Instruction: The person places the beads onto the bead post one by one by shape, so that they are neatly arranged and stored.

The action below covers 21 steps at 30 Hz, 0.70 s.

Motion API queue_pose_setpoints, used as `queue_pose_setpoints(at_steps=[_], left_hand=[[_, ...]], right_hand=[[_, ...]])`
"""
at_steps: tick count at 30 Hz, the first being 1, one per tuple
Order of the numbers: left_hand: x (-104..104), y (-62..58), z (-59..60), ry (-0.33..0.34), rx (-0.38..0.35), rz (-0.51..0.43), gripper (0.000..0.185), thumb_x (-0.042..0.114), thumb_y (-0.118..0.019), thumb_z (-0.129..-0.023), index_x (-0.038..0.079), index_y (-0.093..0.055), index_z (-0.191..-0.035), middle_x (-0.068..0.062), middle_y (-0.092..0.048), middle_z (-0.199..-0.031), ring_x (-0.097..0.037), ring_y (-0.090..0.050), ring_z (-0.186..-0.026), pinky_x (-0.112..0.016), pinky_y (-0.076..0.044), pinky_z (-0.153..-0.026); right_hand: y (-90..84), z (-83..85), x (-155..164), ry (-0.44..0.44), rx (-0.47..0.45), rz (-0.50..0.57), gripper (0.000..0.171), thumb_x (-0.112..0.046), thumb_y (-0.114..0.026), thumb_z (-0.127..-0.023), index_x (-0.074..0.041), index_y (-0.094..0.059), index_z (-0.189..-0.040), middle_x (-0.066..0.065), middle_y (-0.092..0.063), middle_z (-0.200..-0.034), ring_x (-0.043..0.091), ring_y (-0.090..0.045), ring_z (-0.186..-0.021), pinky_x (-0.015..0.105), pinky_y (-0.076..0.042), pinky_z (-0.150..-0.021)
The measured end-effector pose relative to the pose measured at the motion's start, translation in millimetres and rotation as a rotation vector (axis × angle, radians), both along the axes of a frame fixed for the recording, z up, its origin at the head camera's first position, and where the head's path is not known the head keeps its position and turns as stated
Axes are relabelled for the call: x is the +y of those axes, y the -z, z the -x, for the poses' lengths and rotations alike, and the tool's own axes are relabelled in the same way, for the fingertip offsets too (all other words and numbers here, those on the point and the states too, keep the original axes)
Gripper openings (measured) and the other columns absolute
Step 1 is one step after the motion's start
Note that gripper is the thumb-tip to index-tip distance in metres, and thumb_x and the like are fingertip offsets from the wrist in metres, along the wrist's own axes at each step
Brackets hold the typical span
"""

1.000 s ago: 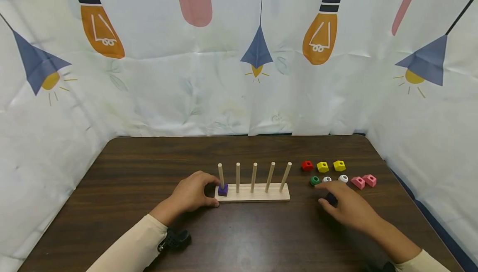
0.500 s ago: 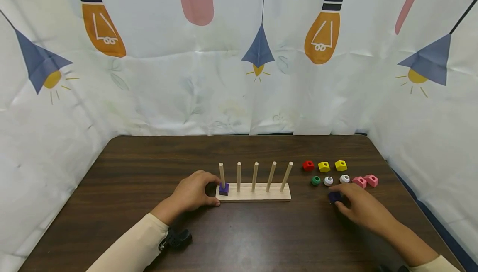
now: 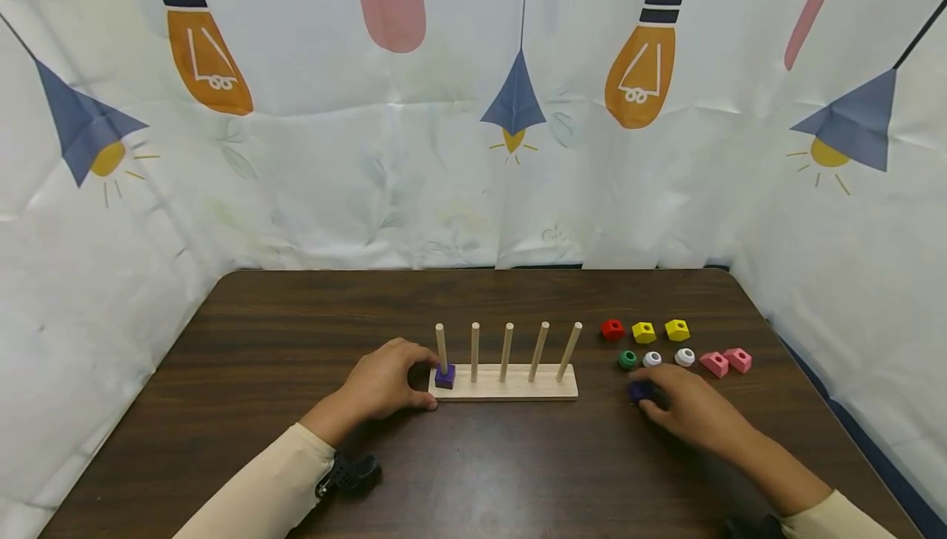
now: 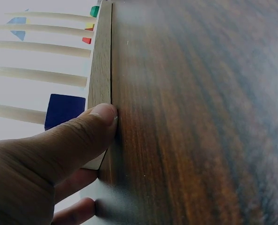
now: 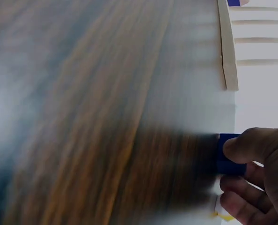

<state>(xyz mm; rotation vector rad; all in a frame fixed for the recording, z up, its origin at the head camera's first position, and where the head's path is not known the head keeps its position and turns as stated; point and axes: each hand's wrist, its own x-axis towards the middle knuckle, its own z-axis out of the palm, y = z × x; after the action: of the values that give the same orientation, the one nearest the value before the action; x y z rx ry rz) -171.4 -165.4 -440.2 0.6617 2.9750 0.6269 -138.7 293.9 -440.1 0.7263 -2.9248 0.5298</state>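
A pale wooden peg board (image 3: pixel 510 388) with a row of upright pegs lies on the table. Over its leftmost peg sits a purple square bead (image 3: pixel 445 376). My left hand (image 3: pixel 385 383) grips the board's left end, thumb (image 4: pixel 104 115) on the front edge. Right of the board, my right hand (image 3: pixel 691 404) pinches a second purple bead (image 5: pixel 228 154) between thumb and fingers, close over the table. Its far side is hidden by the fingers in the head view.
Behind the right hand lie a red bead (image 3: pixel 612 329), two yellow beads (image 3: pixel 644 333), a green bead (image 3: pixel 627 360), two white beads (image 3: pixel 652 360) and two pink beads (image 3: pixel 714 364). A printed white curtain (image 3: pixel 444 194) hangs behind the brown table (image 3: pixel 355 301).
My right hand has taken hold of the second purple bead, shifted right with it, then back left toward the board. My left hand has stayed on the board's end.
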Motion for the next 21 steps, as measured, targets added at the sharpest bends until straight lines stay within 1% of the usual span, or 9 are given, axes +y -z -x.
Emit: queue_pose_setpoints(at_steps=[7, 13, 17, 21], left_hand=[[0, 0.0, 0.1, -0.001, 0.003, 0.004, 0.047, 0.040, -0.096, -0.068, 0.028, -0.076, -0.109, 0.006, -0.070, -0.110, -0.020, -0.062, -0.108, -0.048, -0.054, -0.082], [1, 0.2, -0.2, -0.008, -0.001, 0.008, 0.048, 0.039, -0.097, -0.067, 0.028, -0.076, -0.108, 0.006, -0.070, -0.110, -0.020, -0.062, -0.109, -0.048, -0.054, -0.082], [1, 0.1, 0.0, -0.005, 0.001, 0.009, 0.048, 0.039, -0.097, -0.067, 0.028, -0.076, -0.109, 0.006, -0.070, -0.111, -0.020, -0.062, -0.109, -0.049, -0.054, -0.083], [1, 0.0, 0.1, -0.004, 0.003, 0.009, 0.047, 0.039, -0.097, -0.068, 0.028, -0.076, -0.109, 0.006, -0.070, -0.111, -0.020, -0.062, -0.110, -0.049, -0.054, -0.083]], right_hand=[[-1.3, 4.0, -14, 0.025, -0.014, 0.011, 0.039, -0.015, -0.086, -0.083, -0.012, -0.070, -0.118, 0.005, -0.071, -0.113, 0.026, -0.069, -0.103, 0.048, -0.056, -0.083], [-8.2, 7.4, -24, 0.001, 0.052, 0.041, 0.037, -0.017, -0.088, -0.081, -0.012, -0.073, -0.115, 0.002, -0.073, -0.112, 0.024, -0.070, -0.102, 0.046, -0.056, -0.084], [-23.3, 8.0, -32, -0.004, 0.049, 0.071, 0.035, -0.016, -0.087, -0.082, -0.013, -0.073, -0.114, -0.001, -0.073, -0.111, 0.022, -0.070, -0.101, 0.045, -0.056, -0.084], [-42.8, 6.8, -40, -0.004, 0.020, 0.102, 0.034, -0.014, -0.085, -0.084, -0.014, -0.073, -0.116, -0.002, -0.072, -0.112, 0.022, -0.070, -0.096, 0.045, -0.057, -0.078]])
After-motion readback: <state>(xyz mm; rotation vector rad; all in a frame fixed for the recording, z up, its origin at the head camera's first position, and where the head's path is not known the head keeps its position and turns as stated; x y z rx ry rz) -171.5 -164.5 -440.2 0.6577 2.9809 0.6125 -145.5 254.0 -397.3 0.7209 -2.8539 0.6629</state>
